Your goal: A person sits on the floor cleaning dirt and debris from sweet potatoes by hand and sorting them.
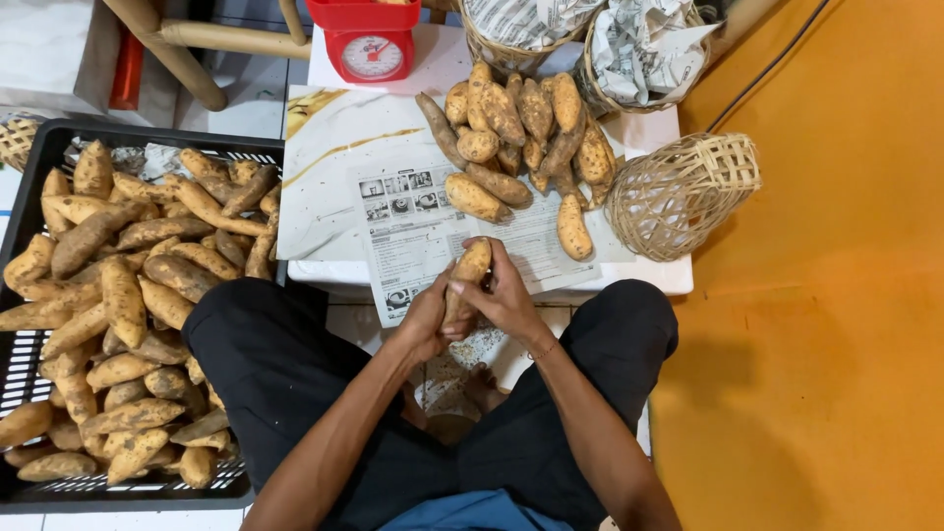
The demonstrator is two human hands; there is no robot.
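Both of my hands hold one tan sweet potato upright in front of me, over the near edge of a low white table. My left hand wraps its lower part. My right hand grips it from the right with the fingers curled over it. A sheet of newspaper lies on the table just beyond my hands. Behind it sits a pile of sweet potatoes.
A black plastic crate full of sweet potatoes stands at my left knee. A red kitchen scale is at the table's far edge, beside two paper-lined baskets. An overturned woven basket sits at the right. Orange floor mat on the right.
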